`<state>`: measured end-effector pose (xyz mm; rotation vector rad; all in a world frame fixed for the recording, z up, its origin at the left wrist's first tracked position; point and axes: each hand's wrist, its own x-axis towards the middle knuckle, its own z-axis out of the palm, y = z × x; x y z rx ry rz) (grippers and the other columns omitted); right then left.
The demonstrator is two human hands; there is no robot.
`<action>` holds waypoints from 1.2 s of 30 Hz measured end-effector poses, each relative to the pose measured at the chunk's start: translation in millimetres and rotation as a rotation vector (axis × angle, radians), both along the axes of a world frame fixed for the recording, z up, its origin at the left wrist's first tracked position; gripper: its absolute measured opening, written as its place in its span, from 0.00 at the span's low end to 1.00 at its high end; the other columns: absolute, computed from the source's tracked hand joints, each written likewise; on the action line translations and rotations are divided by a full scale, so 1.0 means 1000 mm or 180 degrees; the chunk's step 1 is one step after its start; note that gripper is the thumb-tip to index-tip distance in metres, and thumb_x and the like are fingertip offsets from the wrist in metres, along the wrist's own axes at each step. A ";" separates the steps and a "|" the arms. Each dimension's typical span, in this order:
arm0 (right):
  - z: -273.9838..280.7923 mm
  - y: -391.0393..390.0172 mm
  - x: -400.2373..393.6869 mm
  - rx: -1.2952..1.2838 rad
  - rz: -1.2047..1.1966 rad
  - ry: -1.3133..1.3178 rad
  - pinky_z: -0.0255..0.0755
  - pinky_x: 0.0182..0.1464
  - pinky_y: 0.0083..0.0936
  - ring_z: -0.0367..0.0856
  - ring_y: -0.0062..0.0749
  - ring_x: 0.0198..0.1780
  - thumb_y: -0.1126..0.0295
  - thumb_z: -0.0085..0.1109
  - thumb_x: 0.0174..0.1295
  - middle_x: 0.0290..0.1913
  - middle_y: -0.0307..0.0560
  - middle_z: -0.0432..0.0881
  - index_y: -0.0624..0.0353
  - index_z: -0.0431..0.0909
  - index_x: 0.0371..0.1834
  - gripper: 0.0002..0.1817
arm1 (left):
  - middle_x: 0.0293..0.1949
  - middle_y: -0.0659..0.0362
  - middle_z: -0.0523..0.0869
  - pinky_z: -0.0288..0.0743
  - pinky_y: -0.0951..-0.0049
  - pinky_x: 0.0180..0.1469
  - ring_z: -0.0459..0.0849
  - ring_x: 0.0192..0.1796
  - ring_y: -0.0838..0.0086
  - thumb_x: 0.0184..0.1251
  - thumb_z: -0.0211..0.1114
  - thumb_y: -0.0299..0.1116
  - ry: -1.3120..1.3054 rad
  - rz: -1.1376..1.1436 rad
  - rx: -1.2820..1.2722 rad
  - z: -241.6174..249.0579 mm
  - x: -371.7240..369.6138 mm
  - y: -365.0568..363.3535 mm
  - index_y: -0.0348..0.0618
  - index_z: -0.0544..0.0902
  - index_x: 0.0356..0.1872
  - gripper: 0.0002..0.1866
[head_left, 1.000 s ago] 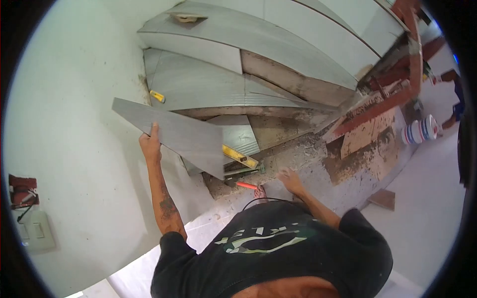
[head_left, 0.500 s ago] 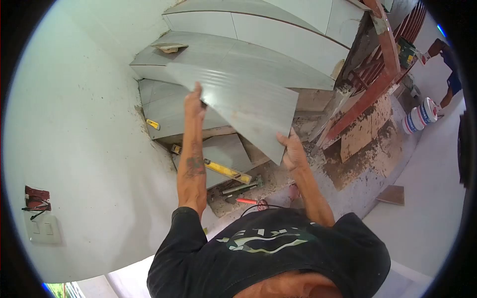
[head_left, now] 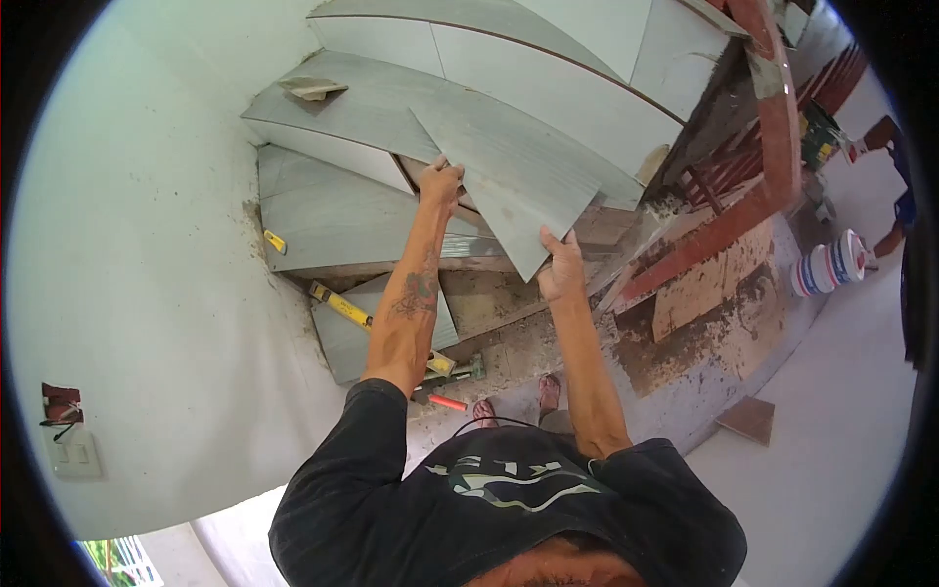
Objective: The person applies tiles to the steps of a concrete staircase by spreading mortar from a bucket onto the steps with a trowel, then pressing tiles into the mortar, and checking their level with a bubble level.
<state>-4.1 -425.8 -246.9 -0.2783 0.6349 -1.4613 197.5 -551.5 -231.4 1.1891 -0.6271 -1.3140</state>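
Note:
A grey wedge-shaped tile (head_left: 518, 191) is held between my two hands over the curved staircase. My left hand (head_left: 441, 184) grips its left edge, fingers closed round it. At the near right corner, my right hand (head_left: 559, 266) pinches the tile with the thumb on top. Beneath it are tiled stair treads (head_left: 342, 210) and a rough, bare step (head_left: 489, 298). A yellow spirit level (head_left: 339, 305) lies across a loose tile (head_left: 337, 342) under my left forearm, which hides part of it.
A yellow cutter (head_left: 275, 241) lies on a tread by the wall. A hammer (head_left: 469, 370) and a red-handled tool (head_left: 447, 402) rest near my feet. To the right are a rusty red railing (head_left: 704, 235), a white bucket (head_left: 827, 264) and another person's arm (head_left: 888, 240).
The tile has turned and swung to the right, its narrow end now pointing up and left. My left hand has moved right with it, and the view has shifted slightly.

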 end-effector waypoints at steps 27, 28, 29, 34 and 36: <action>-0.052 -0.052 -0.029 0.0147 0.0384 -0.0177 0.70 0.63 0.41 0.76 0.45 0.60 0.49 0.57 0.69 0.62 0.53 0.74 0.64 0.63 0.67 0.34 | 0.37 0.43 0.87 0.78 0.61 0.43 0.87 0.40 0.55 0.56 0.69 0.40 -0.1993 0.0762 0.2760 -0.276 0.121 0.318 0.30 0.84 0.44 0.21; -0.056 -0.031 -0.025 0.0371 0.0245 -0.0077 0.71 0.63 0.40 0.76 0.43 0.59 0.48 0.56 0.69 0.61 0.49 0.76 0.63 0.66 0.64 0.32 | 0.35 0.43 0.87 0.79 0.61 0.43 0.87 0.40 0.53 0.54 0.71 0.43 -0.2363 0.0658 0.2879 -0.294 0.136 0.333 0.30 0.84 0.40 0.22; -0.060 -0.011 -0.023 0.0567 0.0097 0.0024 0.72 0.62 0.38 0.77 0.41 0.59 0.46 0.54 0.69 0.60 0.46 0.77 0.62 0.70 0.61 0.30 | 0.33 0.42 0.87 0.80 0.61 0.44 0.87 0.39 0.51 0.52 0.72 0.45 -0.2734 0.0549 0.2961 -0.311 0.148 0.336 0.29 0.84 0.36 0.24; -0.251 0.121 0.025 0.0914 0.1724 0.2891 0.75 0.52 0.26 0.83 0.33 0.46 0.59 0.59 0.68 0.45 0.47 0.83 0.64 0.76 0.53 0.19 | 0.55 0.39 0.77 0.77 0.55 0.56 0.79 0.58 0.48 0.42 0.78 0.56 -0.2768 0.1206 0.3509 -0.368 0.190 0.303 0.28 0.73 0.57 0.47; -0.272 0.164 0.075 0.0434 0.2347 0.3925 0.76 0.53 0.28 0.83 0.34 0.50 0.61 0.62 0.66 0.50 0.50 0.83 0.67 0.74 0.57 0.23 | 0.63 0.39 0.67 0.72 0.52 0.62 0.70 0.66 0.45 0.41 0.79 0.58 -0.2186 0.1462 0.3662 -0.357 0.194 0.274 0.28 0.61 0.64 0.56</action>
